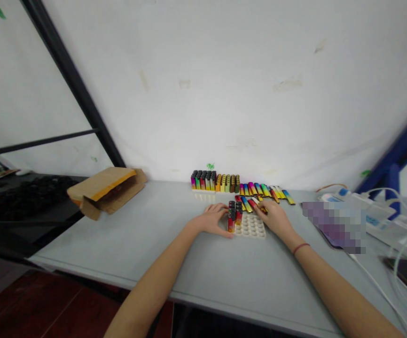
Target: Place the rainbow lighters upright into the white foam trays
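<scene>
Beneath the fingertips of the right hand [274, 217], which are bent down and close together, lie a few loose lighters [246, 205]; whether one is pinched I cannot tell. Just left and nearer sits a pale tray [251, 227], mostly bare holes, with some red lighters [231, 223] upright at its left end. Around that end curves the left hand [212, 219], thumb well apart from fingers, apparently steadying it. Picking up a lighter looks like the step in hand; the next move seems to call for turning it upright over a free hole. Both forearms reach forward, converging. Beyond the left hand stand packed rows of lighters [203, 180].
</scene>
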Action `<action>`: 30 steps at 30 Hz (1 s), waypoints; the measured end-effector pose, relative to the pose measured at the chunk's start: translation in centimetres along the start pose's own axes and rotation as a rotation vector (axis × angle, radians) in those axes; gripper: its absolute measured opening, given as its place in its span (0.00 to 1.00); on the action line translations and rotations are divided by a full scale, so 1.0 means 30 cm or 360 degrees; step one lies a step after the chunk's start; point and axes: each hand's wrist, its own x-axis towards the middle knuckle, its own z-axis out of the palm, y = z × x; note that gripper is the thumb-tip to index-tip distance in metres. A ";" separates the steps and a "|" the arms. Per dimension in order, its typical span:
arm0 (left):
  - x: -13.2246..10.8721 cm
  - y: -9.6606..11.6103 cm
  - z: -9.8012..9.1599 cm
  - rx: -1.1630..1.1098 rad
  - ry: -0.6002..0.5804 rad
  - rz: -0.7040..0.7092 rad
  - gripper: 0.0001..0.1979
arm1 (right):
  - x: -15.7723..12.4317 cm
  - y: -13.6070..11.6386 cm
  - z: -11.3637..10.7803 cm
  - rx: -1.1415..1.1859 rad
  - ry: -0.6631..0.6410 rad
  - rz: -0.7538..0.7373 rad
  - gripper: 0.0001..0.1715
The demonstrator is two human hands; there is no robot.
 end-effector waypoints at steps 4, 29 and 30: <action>0.001 -0.002 -0.002 -0.0010 -0.0004 0.0003 0.46 | 0.004 0.013 0.011 -0.0013 0.0072 0.0036 0.15; 0.001 -0.001 -0.001 -0.0056 0.0012 -0.0007 0.47 | 0.012 0.054 0.054 0.0103 0.0115 0.0420 0.13; 0.001 0.000 -0.002 -0.0056 0.0011 -0.0012 0.47 | 0.010 0.050 0.053 0.0113 0.0135 0.0436 0.13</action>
